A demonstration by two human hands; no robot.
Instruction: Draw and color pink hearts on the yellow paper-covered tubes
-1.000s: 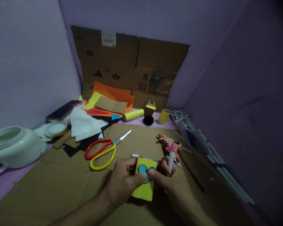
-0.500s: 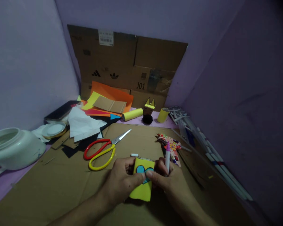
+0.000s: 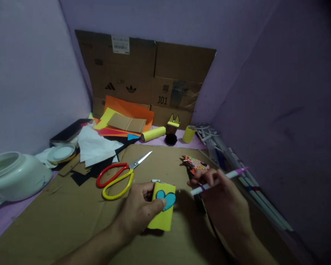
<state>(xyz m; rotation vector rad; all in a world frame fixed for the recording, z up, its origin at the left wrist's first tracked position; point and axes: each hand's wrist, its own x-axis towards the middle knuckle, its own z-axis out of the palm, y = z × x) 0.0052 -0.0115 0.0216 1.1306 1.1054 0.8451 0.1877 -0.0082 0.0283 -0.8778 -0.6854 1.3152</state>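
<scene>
My left hand [image 3: 139,211] is closed around a small yellow paper-covered box [image 3: 161,217], its thumb pressing a blue heart-shaped cutout [image 3: 167,198] against the box's front. My right hand [image 3: 226,202] sits to the right of the box, apart from it, fingers closed round a white marker with a purple cap [image 3: 219,180] that points up and right. Both hands hover over a brown cardboard sheet [image 3: 71,221] that covers the floor.
Red-and-yellow scissors [image 3: 118,175] lie left of the box. Patterned paper scraps [image 3: 194,163] lie behind my right hand. Coloured paper sheets [image 3: 121,121], yellow rolls [image 3: 154,133], a white pot [image 3: 15,176] and long sticks [image 3: 253,191] ring the sheet. A cardboard box panel [image 3: 143,77] leans on the wall.
My right hand has let go of the box and moved right, tilting the marker from upright to slanting. The left hand still holds the box with the blue heart.
</scene>
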